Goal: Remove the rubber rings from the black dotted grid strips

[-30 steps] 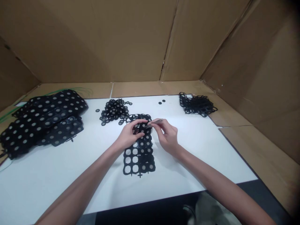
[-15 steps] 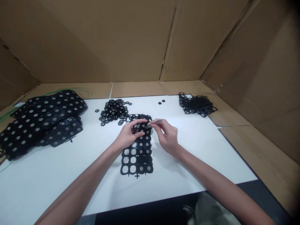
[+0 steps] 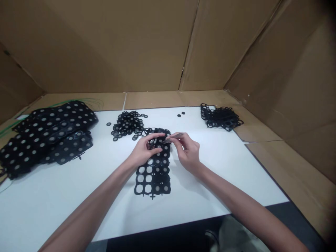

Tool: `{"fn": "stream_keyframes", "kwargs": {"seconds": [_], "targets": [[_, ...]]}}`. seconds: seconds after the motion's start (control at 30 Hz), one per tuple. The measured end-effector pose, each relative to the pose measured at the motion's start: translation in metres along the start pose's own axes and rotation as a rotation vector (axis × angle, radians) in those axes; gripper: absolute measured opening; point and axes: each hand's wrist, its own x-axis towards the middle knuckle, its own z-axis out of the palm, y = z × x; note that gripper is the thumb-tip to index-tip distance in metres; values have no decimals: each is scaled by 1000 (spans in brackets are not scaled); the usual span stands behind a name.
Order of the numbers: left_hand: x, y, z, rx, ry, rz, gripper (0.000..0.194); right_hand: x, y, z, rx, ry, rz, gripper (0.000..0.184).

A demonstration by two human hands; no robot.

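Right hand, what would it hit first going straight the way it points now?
The black holed sheet right under the thin tool in the right hand, then the left hand just beyond, though depth is hard to judge.

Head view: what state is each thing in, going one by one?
left hand: fingers curled on the sheet's upper end
right hand: pinching a slim metal tool
slim metal tool: tip at the sheet
black lattice sheet: lying flat, some cells open, others grey-centred
stacked sheets: overlapping in a heap
loose rings: piled, some scattered
tangled lattice: heaped
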Motion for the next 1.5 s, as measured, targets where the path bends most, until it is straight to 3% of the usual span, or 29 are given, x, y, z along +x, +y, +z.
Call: {"fn": "stream_keyframes", "kwargs": {"seconds": [0.37,0.6,0.7,0.87,0.93,1.23,1.5], "targets": [[0,2,1,-33,-1,-28,39,1,0,3,-153,-126,-216,19],[2,2,0,-22,7,-31,37,2,-2,6,-194,-140,-303,19],[2,2,1,-44,1,-34,38,3,-2,5,-156,-131,-227,17],[1,1,3,-97,40,-39,47,3,2,0,102,31,137,7],[1,1,5,-90,46,-40,49,2,3,-2,162,68,196,7],[-6,1,12,98,260,-49,28,1,5,-4,23,67,83,7],[-3,0,10,-47,231,-141,24,0,3,-3,17,-2,26,14]]}}
